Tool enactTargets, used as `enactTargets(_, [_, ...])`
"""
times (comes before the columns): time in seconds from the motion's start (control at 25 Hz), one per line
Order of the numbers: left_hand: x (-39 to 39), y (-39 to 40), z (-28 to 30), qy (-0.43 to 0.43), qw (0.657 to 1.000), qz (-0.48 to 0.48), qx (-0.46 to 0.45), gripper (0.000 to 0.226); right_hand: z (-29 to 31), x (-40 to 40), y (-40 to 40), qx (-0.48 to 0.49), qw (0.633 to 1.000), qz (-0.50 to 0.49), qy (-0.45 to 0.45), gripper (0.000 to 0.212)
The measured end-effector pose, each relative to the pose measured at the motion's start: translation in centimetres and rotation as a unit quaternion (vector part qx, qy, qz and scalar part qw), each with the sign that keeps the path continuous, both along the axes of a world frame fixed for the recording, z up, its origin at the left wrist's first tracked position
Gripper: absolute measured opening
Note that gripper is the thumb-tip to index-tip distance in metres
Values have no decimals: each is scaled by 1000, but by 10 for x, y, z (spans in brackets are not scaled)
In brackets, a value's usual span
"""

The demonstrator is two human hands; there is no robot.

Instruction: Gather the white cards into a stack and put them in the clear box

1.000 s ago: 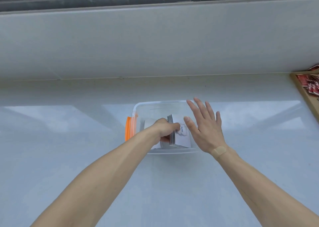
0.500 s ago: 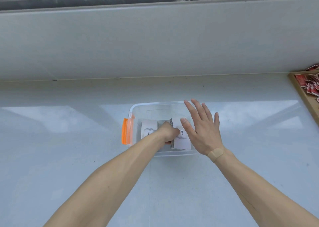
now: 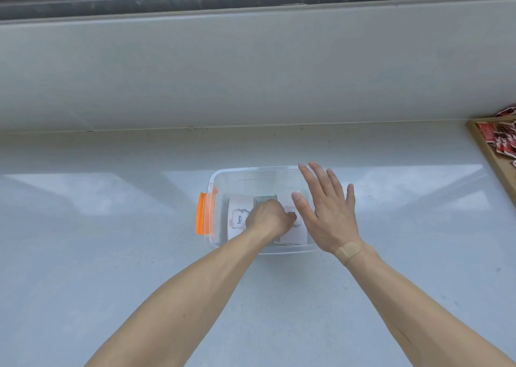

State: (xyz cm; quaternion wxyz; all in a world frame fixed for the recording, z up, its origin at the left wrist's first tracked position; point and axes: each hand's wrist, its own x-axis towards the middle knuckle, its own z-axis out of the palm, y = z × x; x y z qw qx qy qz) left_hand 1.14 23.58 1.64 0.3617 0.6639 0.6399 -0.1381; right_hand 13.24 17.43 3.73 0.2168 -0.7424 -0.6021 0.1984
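The clear box [image 3: 259,176] sits mid-worktop [image 3: 111,255], its orange latch [image 3: 201,213] toward the left edge. Inside it, the left hand [image 3: 269,217] is curled over the white cards [image 3: 237,218]; whether its grip clasps them is hidden. The right hand [image 3: 326,213] hovers flat, grip released, fingers spread over the box's right end.

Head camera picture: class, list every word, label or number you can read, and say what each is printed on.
"love." on the left white card in the clear box.
Print on the right white card: mostly hidden by the left hand, unreadable.
Red packets in the wooden tray: too small to read.
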Motion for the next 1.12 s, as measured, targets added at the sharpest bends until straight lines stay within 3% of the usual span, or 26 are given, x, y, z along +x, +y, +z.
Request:
enactTargets(0.36, [0,1,-7,-15,1000,-18,-6,47,-2,-1,1,1,1000,-11,13,57])
enactTargets(0.72, [-2,1,9,-17,998,-7,-54,40,1,-2,0,-7,1000,2,-9,54])
enactTargets(0.92, [-19,-3,35,-52,998,5,-19,40,12,1,-2,-21,998,28,-61,54])
enactTargets(1.04, [-37,-9,62,-76,996,-32,34,27,27,-4,-9,-5,994,37,-98,47])
enactTargets(1.12, [-56,-20,74,-96,992,-55,65,33,37,-2,-21,9,992,48,-113,41])
